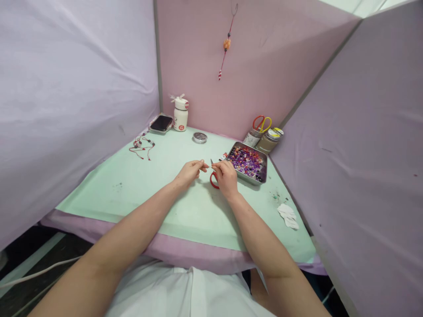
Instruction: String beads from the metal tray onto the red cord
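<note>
Pinching at left: left hand (pixel 191 172), thumb and fingertips together, any item held too fine to tell. To right: red-handled scissors (pixel 214 180), long axis running away from body, tip just beside left fingertips. Right hand (pixel 225 176) closed around scissors, nearer bead tray (pixel 251 179) beyond.

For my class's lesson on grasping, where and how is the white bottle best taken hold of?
The bottle is probably best gripped around its body, below the lid, from the front right. It stands upright and looks roughly cylindrical; the phone sits close on its left and the pink wall rises behind.
</note>
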The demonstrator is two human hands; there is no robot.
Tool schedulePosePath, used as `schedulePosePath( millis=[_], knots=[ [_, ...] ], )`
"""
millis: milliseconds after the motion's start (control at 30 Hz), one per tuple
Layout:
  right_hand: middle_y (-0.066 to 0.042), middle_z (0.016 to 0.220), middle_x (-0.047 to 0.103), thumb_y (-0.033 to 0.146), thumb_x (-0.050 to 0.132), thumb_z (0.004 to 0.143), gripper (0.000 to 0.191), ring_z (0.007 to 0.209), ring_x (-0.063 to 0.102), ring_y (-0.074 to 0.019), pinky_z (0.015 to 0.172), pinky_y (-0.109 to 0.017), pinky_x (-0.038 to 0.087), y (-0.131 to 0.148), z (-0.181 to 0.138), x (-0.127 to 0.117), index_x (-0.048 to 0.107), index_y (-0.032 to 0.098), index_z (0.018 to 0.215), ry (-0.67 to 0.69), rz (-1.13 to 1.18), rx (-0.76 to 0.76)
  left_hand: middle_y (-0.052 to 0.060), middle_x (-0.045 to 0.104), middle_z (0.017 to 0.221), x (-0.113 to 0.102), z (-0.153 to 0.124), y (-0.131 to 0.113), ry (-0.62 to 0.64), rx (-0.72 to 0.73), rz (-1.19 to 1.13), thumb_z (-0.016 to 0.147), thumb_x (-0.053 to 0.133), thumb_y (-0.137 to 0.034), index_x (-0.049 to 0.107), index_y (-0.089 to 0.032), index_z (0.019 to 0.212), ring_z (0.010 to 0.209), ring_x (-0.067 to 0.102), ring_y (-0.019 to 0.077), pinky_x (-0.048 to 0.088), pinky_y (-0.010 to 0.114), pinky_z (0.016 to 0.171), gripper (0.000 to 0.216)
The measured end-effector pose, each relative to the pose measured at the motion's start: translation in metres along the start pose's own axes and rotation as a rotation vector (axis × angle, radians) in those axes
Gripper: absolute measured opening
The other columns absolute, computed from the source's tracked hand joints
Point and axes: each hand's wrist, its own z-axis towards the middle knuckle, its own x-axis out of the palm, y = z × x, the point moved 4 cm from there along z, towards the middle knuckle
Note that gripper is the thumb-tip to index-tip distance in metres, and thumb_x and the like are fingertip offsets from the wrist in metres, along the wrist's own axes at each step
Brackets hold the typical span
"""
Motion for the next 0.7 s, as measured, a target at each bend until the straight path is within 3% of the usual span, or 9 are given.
schedulePosePath(
  millis=[267, 400, 533, 700],
  knots=[
    [-0.004, 0.081, 0.059, 0.034, 0.046, 0.091, 0.021, 0.084, 0.047, -0.0206, 0.083, -0.035, 0.035, -0.0007, -0.0007, 0.0016, 0.059, 0.025, 0.078, -0.010, -0.073, -0.043, 0.005, 0.060, 0.074, 0.0006, -0.0011, -0.0006, 0.014, -0.031, -0.047, 0.079, 0.051, -0.050, 0.064, -0.014, 0.080, 0.042, 0.023, 0.0044, 0.021, 0.024, 0.040, 0.038],
    [-0.004, 0.081, 0.058, 0.031, 0.047, 0.090, 0.019, 0.086, 0.047, -0.0208, 0.084, -0.035, 0.035, -0.0043, 0.0007, 0.0025, 0.059, 0.024, 0.077, -0.007, -0.067, 0.002, 0.004, 0.062, 0.074, -0.0007, -0.0009, -0.0004, 0.018, -0.003, 0.010, 0.077, 0.055, -0.048, 0.067, -0.014, 0.080, 0.044, 0.029, 0.0050, 0.025, 0.024, 0.043, 0.036],
    [-0.004, 0.080, 0.057, 0.030, 0.048, 0.089, 0.017, 0.085, 0.048, -0.0204, 0.083, -0.034, 0.036, -0.0046, 0.0031, 0.0033, 0.058, 0.024, 0.076, 0.011, -0.065, 0.024, 0.002, 0.062, 0.071, -0.0034, -0.0002, -0.0011, -0.028, 0.056, 0.170, 0.067, 0.066, -0.046, 0.069, -0.015, 0.078, 0.054, 0.042, 0.0085, 0.030, 0.023, 0.049, 0.033],
    [-0.004, 0.080, 0.057, 0.031, 0.047, 0.091, 0.019, 0.082, 0.049, -0.0193, 0.081, -0.032, 0.037, -0.0023, 0.0020, 0.0079, 0.058, 0.024, 0.077, 0.034, -0.066, 0.008, -0.001, 0.059, 0.060, -0.0062, 0.0000, -0.0024, -0.110, 0.046, 0.199, 0.064, 0.069, -0.046, 0.069, -0.016, 0.074, 0.053, 0.041, 0.0094, 0.031, 0.024, 0.050, 0.032]
  ],
)
